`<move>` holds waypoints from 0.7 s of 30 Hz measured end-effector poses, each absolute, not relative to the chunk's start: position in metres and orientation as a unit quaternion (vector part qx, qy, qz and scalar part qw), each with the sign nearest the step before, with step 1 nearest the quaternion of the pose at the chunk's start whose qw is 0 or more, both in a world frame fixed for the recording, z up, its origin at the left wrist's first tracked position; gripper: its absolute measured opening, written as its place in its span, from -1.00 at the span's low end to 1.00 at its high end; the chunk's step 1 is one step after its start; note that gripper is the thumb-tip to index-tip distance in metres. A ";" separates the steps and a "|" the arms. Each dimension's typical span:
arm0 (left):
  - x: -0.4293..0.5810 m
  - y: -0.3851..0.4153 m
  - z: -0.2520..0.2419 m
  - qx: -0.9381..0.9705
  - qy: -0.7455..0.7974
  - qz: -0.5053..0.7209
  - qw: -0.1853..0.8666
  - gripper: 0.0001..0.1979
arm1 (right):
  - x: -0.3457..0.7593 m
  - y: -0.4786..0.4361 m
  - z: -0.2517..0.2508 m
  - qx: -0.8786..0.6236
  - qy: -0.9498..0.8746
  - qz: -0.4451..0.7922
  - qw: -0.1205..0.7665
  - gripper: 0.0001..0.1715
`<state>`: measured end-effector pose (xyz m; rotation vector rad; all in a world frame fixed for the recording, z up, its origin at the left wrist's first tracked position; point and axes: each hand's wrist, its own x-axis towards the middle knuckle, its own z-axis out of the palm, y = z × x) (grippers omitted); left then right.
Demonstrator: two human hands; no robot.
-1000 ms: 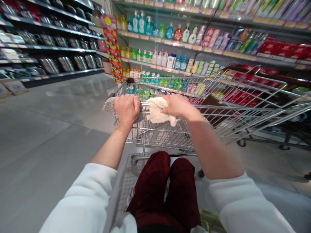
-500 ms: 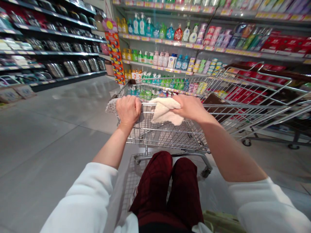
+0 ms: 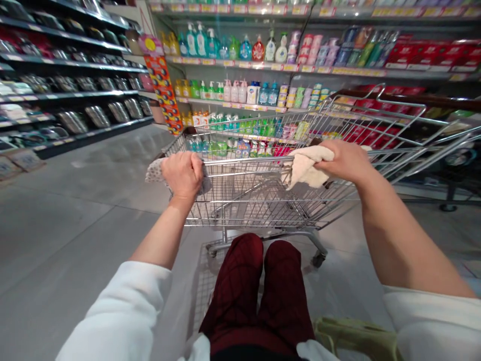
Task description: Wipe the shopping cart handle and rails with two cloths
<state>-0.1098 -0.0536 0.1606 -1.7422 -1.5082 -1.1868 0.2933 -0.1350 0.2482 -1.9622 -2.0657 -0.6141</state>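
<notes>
My left hand point(image 3: 183, 174) is closed round a grey dotted cloth point(image 3: 155, 171) at the left end of the shopping cart's top rail. My right hand point(image 3: 343, 159) grips a cream cloth point(image 3: 308, 168), which is draped over the same metal rail point(image 3: 244, 161) farther right. Below the rail is the wire basket of the cart point(image 3: 244, 213), in front of my knees. Both cloths hang partly loose outside the fingers.
Shelves of pump bottles point(image 3: 235, 93) stand behind the cart. More wire carts point(image 3: 398, 125) adjoin it at the right. Metal pots point(image 3: 97, 118) fill shelves at the left. A green bag point(image 3: 356, 338) lies at the lower right.
My right hand has moved right along the rail with the cream cloth, away from my left hand. The view has shifted slightly, and my left hand still grips the rail's left end.
</notes>
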 end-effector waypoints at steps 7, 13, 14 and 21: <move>-0.042 -0.069 0.174 -0.689 -0.539 -0.414 0.253 -0.63 | 0.289 -0.129 0.249 -0.673 -0.704 -0.189 0.125 -0.69; 0.082 -0.092 0.194 -0.782 -0.442 -0.401 0.181 -0.57 | 0.292 -0.126 0.247 -0.677 -0.699 -0.187 0.134 -0.69; 0.100 -0.095 0.197 -0.796 -0.425 -0.397 0.167 -0.58 | 0.292 -0.126 0.247 -0.680 -0.696 -0.187 0.136 -0.67; 0.135 -0.096 0.209 -0.824 -0.401 -0.375 0.139 -0.53 | 0.293 -0.124 0.248 -0.696 -0.680 -0.178 0.144 -0.57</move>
